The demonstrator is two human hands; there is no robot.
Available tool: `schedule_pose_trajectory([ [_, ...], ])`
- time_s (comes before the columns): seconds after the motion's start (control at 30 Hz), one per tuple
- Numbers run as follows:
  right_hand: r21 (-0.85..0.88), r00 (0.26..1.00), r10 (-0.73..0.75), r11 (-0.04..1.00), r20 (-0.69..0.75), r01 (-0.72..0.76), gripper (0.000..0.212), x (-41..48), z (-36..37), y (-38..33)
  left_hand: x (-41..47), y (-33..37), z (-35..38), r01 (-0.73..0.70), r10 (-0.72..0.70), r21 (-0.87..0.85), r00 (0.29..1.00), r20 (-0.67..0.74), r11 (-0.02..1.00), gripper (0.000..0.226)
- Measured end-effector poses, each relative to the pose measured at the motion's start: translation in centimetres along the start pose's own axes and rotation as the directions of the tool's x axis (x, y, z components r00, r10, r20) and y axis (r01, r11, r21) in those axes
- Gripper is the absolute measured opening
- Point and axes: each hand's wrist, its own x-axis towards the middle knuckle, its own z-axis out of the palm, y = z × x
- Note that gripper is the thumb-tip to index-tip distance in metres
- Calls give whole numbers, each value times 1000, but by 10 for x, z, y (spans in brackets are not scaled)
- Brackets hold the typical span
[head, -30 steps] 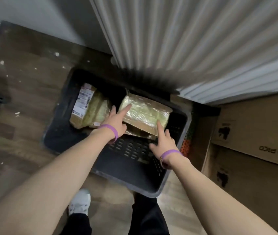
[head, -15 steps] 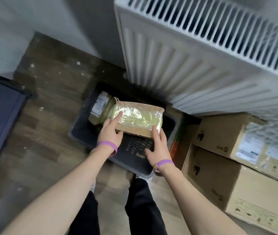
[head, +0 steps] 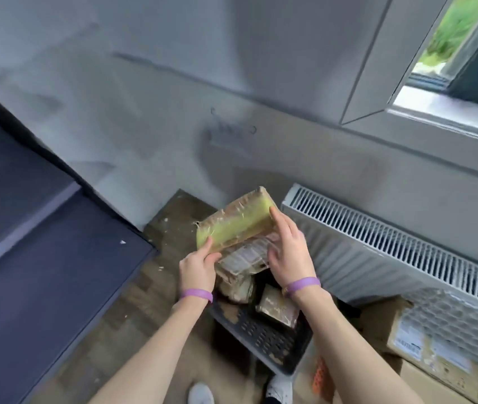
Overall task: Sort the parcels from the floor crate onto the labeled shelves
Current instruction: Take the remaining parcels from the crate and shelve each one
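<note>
Both hands hold a brown cardboard parcel wrapped in yellow-green film, lifted well above the floor and tilted so its white label side faces me. My left hand grips its lower left corner. My right hand clasps its right end, fingers along the edge. Below, the dark perforated crate sits on the wooden floor with two more wrapped parcels inside, one partly hidden under my hands and another to its right.
A white radiator runs along the wall on the right, under a window. Cardboard boxes are stacked at lower right. A dark blue flat surface fills the left. My shoes stand before the crate.
The parcel has come up out of the crate and been tilted, label side toward me. My view has risen from the crate to the wall and window.
</note>
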Motion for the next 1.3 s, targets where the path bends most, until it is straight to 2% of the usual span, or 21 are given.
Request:
schedule_pose_trajectory([
  [0.07, 10, 994, -98, 995, -48, 98, 87, 14, -10, -34, 0, 16, -39, -20, 15, -49, 994, -112, 999, 33],
  [0.13, -21, 983, -144, 990, -115, 142, 81, 26, -16, -59, 0, 28, -75, -55, 31, -101, 974, -224, 993, 31],
  [0.23, -104, 988, -108, 990, -112, 96, 80, 31, -16, -90, -1, 41, -120, -114, 54, -157, 938, -343, 981, 29],
  [0.3, -38, 994, -82, 996, -66, 80, 88, 28, -10, -111, -3, 46, -142, -121, 55, -148, 921, -386, 982, 29],
  [0.4, 268, 998, -53, 961, -46, 64, 100, 24, -4, -148, -9, 49, -163, -133, 40, -199, 909, -415, 971, 28],
  [0.47, 369, 990, -111, 920, -86, 135, 103, 24, 1, -169, -13, 47, -171, -124, 21, -218, 906, -422, 968, 27],
  [0.57, 368, 970, -205, 898, -132, 240, 105, 27, 4, -190, -22, 42, -181, -110, 17, -188, 898, -440, 976, 39],
  [0.67, 355, 962, -236, 895, -139, 271, 102, 34, 4, -199, -28, 39, -189, -109, 35, -138, 892, -450, 984, 46],
  [0.8, 362, 956, -238, 888, -170, 285, 98, 36, 7, -206, -28, 32, -203, -72, 74, 21, 913, -401, 997, 53],
  [0.87, 361, 951, -248, 883, -183, 299, 97, 37, 8, -209, -29, 30, -207, -111, 129, 67, 886, -445, 992, 52],
  [0.93, 342, 942, -273, 881, -196, 326, 93, 38, 10, -213, -29, 31, -211, -186, 170, 13, 863, -476, 982, 47],
  [1.03, 271, 914, -348, 877, -211, 397, 87, 37, 12, -216, -29, 34, -216, -246, 124, -233, 889, -441, 941, 36],
  [1.1, 232, 887, -433, 857, -160, 460, 83, 35, 12, -218, -32, 33, -223, -255, 106, -292, 890, -443, 922, 38],
  [1.17, 175, 866, -499, 851, -20, 495, 78, 33, 15, -221, -34, 30, -233, -288, 117, -307, 874, -472, 907, 29],
  [1.3, 78, 824, -519, 853, 229, 515, 123, 26, 35, -234, -38, 16, -255, -274, 89, -310, 861, -500, 911, 23],
])
